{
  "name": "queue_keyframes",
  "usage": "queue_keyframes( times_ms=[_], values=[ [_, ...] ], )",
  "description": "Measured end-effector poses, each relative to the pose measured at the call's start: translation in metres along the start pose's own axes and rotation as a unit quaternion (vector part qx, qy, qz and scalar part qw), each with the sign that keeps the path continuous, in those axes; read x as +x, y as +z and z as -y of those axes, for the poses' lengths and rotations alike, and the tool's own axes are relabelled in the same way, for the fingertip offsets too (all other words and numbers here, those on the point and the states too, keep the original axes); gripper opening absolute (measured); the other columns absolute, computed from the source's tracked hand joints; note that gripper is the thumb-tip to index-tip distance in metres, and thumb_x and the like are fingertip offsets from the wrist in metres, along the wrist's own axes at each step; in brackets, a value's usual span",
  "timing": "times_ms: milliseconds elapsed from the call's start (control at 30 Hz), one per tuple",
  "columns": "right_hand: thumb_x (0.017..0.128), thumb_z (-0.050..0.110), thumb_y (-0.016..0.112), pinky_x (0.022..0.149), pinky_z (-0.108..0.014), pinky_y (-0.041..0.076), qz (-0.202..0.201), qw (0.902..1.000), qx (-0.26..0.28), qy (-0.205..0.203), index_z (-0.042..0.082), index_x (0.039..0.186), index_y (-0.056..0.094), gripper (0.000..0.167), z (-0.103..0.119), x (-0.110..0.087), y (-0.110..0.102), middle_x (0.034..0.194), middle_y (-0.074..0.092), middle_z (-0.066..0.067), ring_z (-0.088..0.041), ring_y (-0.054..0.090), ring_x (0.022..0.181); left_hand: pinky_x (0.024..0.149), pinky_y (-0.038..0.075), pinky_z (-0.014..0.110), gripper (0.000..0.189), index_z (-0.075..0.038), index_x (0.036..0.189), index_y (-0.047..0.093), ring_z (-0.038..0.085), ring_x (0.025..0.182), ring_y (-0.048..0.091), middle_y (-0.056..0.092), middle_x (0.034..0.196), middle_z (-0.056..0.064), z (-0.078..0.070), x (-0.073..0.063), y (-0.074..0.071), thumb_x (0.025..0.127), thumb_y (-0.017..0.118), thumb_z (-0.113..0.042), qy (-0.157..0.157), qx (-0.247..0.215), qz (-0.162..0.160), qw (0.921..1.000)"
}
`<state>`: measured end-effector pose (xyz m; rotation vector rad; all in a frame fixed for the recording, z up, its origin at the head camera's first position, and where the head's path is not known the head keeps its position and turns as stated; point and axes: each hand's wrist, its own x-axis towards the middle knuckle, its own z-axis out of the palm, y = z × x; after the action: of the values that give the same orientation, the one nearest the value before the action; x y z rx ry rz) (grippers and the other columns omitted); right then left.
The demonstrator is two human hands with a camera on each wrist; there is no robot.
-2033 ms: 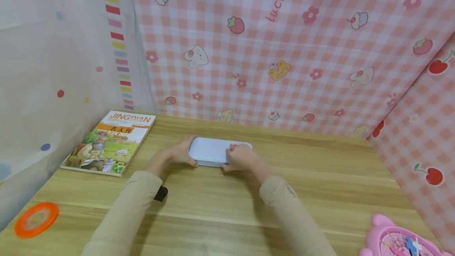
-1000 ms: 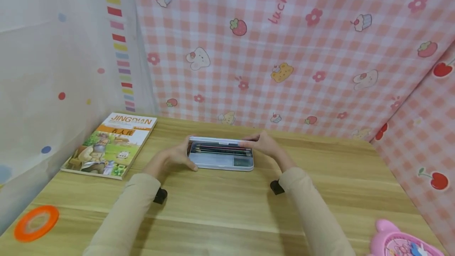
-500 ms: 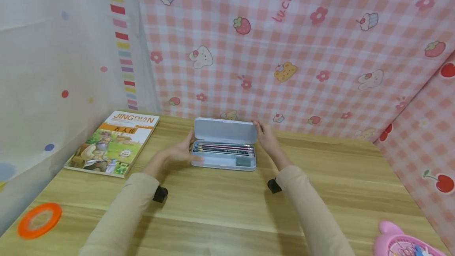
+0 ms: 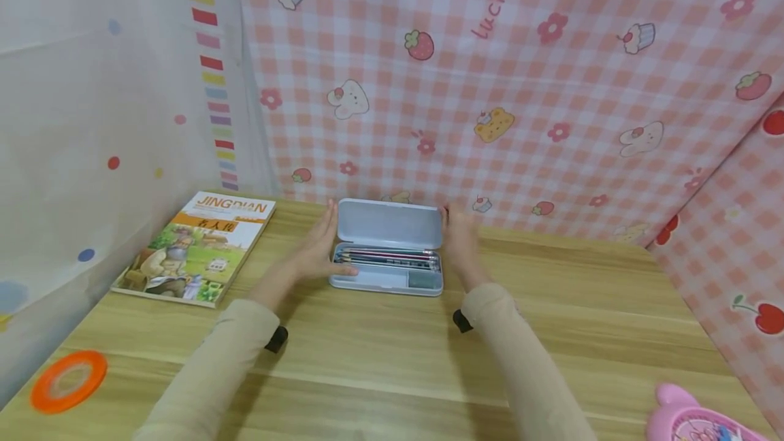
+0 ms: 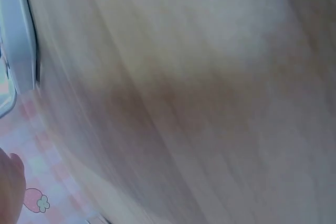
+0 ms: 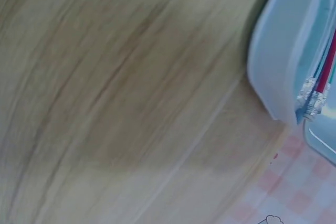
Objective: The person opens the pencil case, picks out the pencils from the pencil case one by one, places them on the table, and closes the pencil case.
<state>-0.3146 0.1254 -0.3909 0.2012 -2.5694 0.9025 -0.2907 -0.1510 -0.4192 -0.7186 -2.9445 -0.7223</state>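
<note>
While your left hand [image 4: 314, 251] spreads wide, your right hand [image 4: 461, 242] blurs beside the lid [image 4: 389, 224]; can't tell its grip. Case [image 4: 380, 279] between them. Opening looks nearly done; next calls for steadying the lid.

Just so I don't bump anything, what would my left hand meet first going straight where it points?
Your left hand would likely meet the pink checked cloth, though depth is unclear and it might brush the open lid beside its fingers first.
</note>
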Motion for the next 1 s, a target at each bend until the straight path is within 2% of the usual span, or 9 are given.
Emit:
queue_keyframes(
  times_ms=[167, 267, 367, 467, 533, 633, 733, 833, 1000],
  values=[
    [0.095, 0.005, 0.043, 0.084, -0.037, 0.054, 0.079, 0.9955, -0.050, -0.013, 0.001, 0.138, 0.035, 0.045, -0.003, -0.002, 0.002, 0.118, 0.057, -0.022, -0.032, 0.059, 0.097, 0.116, 0.008, 0.047, 0.125, 0.004, 0.143, -0.012, 0.036, 0.141, -0.004, -0.020, 0.150, 0.018, -0.004, -0.001, 0.002, 0.070, 0.067, -0.060, 0.005, 0.025, 0.012, 0.9996],
    [0.095, 0.009, 0.043, 0.088, -0.040, 0.052, 0.119, 0.9904, -0.069, -0.016, -0.002, 0.141, 0.027, 0.050, -0.008, -0.002, 0.003, 0.121, 0.054, -0.024, -0.034, 0.057, 0.103, 0.116, 0.010, 0.047, 0.121, 0.006, 0.143, -0.008, 0.036, 0.141, -0.003, -0.014, 0.151, 0.022, -0.007, -0.001, 0.003, 0.072, 0.066, -0.059, 0.007, 0.034, 0.024, 0.9991],
    [0.094, 0.010, 0.046, 0.077, -0.039, 0.054, 0.159, 0.9831, -0.091, -0.012, -0.004, 0.140, 0.029, 0.051, -0.013, -0.003, 0.002, 0.102, 0.061, -0.022, -0.031, 0.060, 0.086, 0.116, 0.009, 0.046, 0.120, 0.006, 0.143, -0.007, 0.036, 0.141, -0.003, -0.012, 0.151, 0.023, -0.010, 0.000, 0.005, 0.073, 0.065, -0.059, 0.002, 0.035, 0.038, 0.9986],
    [0.094, 0.013, 0.047, 0.072, -0.036, 0.053, 0.193, 0.9769, -0.091, -0.003, -0.004, 0.140, 0.029, 0.052, -0.017, -0.005, 0.000, 0.097, 0.062, -0.019, -0.027, 0.059, 0.079, 0.116, 0.008, 0.046, 0.120, 0.006, 0.143, -0.008, 0.036, 0.141, -0.004, -0.013, 0.151, 0.023, -0.011, 0.000, 0.005, 0.073, 0.066, -0.058, -0.004, 0.030, 0.050, 0.9983],
    [0.093, 0.012, 0.048, 0.083, -0.039, 0.052, 0.191, 0.9784, -0.079, -0.016, -0.005, 0.138, 0.032, 0.051, -0.019, -0.007, -0.001, 0.107, 0.061, -0.022, -0.030, 0.060, 0.092, 0.116, 0.008, 0.045, 0.120, 0.007, 0.143, -0.007, 0.036, 0.141, -0.003, -0.012, 0.151, 0.024, -0.012, 0.000, 0.006, 0.073, 0.066, -0.058, -0.011, 0.030, 0.053, 0.9981],
    [0.090, 0.008, 0.053, 0.094, -0.043, 0.048, 0.148, 0.9851, -0.063, -0.061, -0.006, 0.126, 0.049, 0.039, -0.020, -0.008, -0.002, 0.119, 0.058, -0.023, -0.035, 0.056, 0.108, 0.116, 0.009, 0.045, 0.119, 0.009, 0.142, -0.006, 0.036, 0.141, -0.001, -0.009, 0.151, 0.025, -0.012, 0.000, 0.006, 0.073, 0.066, -0.057, -0.023, 0.026, 0.057, 0.9978],
    [0.086, 0.006, 0.058, 0.092, -0.042, 0.049, 0.125, 0.9865, -0.041, -0.098, -0.005, 0.109, 0.062, 0.025, -0.019, -0.009, -0.003, 0.114, 0.062, -0.021, -0.035, 0.058, 0.105, 0.116, 0.010, 0.046, 0.118, 0.009, 0.142, -0.005, 0.037, 0.141, 0.000, -0.007, 0.151, 0.026, -0.012, 0.001, 0.006, 0.074, 0.065, -0.057, -0.032, 0.020, 0.064, 0.9972],
    [0.085, 0.008, 0.062, 0.087, -0.040, 0.052, 0.169, 0.9793, -0.022, -0.109, -0.003, 0.102, 0.066, 0.021, -0.018, -0.009, -0.004, 0.106, 0.065, -0.019, -0.032, 0.061, 0.099, 0.116, 0.011, 0.046, 0.117, 0.010, 0.142, -0.003, 0.038, 0.141, 0.002, -0.004, 0.151, 0.027, -0.011, 0.002, 0.007, 0.074, 0.064, -0.058, -0.038, 0.017, 0.070, 0.9967],
    [0.086, 0.010, 0.062, 0.083, -0.038, 0.053, 0.270, 0.9559, -0.018, -0.115, -0.005, 0.103, 0.066, 0.023, -0.020, -0.008, -0.004, 0.097, 0.069, -0.018, -0.028, 0.065, 0.092, 0.116, 0.011, 0.045, 0.115, 0.012, 0.141, -0.001, 0.039, 0.140, 0.004, -0.003, 0.150, 0.029, -0.009, 0.004, 0.008, 0.076, 0.063, -0.057, -0.042, 0.013, 0.094, 0.9946]
  ],
)
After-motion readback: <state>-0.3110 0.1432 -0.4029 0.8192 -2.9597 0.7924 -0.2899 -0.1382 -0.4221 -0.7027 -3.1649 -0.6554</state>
